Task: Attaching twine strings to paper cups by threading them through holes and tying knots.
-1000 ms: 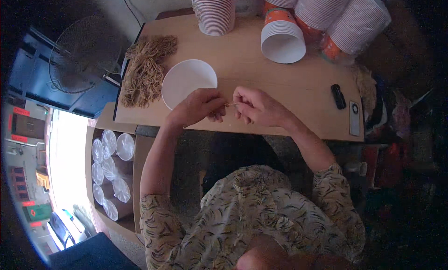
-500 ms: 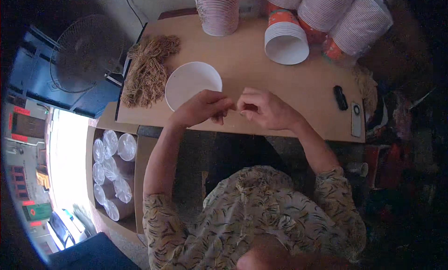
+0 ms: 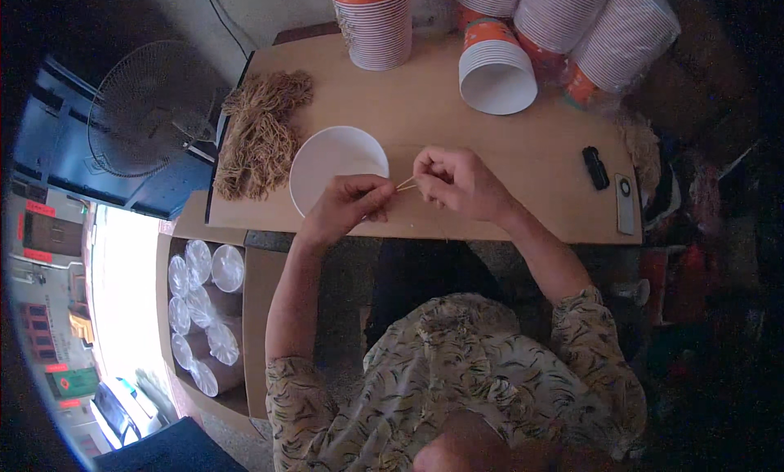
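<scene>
A thin tan string (image 3: 406, 184) runs between my two hands above the near edge of the table. My left hand (image 3: 353, 204) pinches one side of it between thumb and fingertips. The other side is pinched in the curled fingers of my right hand (image 3: 457, 182). Just behind my left hand a white round paper tub (image 3: 335, 158) shows its open mouth, its near rim partly covered by that hand. A heap of brown, crinkled twine (image 3: 263, 133) lies at the left end of the table.
On the brown tabletop (image 3: 539, 182) stands a tall nested tub stack (image 3: 378, 35). A tilted orange-and-white stack (image 3: 498, 76) and plastic-wrapped tub stacks (image 3: 608, 39) are at back right. A black object (image 3: 595, 168) lies right. A carton (image 3: 255, 309) holds wrapped stacks below left, near a fan (image 3: 147, 109).
My hands have turned slightly, and the string now shows between them. The whole view has shifted a little.
</scene>
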The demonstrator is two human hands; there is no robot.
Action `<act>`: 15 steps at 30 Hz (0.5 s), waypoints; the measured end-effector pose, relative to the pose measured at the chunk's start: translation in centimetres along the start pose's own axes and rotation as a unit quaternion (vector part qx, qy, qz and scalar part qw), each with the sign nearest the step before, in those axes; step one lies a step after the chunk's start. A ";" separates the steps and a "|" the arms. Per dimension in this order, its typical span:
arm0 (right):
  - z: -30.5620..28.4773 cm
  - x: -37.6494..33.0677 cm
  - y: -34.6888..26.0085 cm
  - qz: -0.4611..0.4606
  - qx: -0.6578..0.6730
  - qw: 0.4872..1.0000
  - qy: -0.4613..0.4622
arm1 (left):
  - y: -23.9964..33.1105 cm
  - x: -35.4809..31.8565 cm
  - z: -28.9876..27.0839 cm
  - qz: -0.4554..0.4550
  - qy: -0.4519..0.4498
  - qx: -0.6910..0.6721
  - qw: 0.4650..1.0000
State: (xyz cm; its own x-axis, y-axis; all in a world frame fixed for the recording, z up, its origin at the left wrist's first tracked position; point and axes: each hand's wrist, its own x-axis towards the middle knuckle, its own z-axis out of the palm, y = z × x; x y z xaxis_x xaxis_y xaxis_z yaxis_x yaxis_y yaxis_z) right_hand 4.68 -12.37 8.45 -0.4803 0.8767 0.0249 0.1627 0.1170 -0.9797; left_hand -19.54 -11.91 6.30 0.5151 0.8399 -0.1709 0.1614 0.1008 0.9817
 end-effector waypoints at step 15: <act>0.3 1.1 0.7 -0.022 0.036 0.999 -0.028 | 0.3 0.1 -0.8 -0.009 -0.008 -0.098 0.995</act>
State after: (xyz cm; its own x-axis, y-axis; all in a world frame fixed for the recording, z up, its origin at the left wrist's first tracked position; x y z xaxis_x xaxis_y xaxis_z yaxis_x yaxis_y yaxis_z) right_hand 4.06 -11.48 7.77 -0.5325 0.8444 0.0584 0.0785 0.1179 -0.9899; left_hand -20.09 -11.37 6.68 0.5269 0.8287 -0.1884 0.0042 0.2192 0.9757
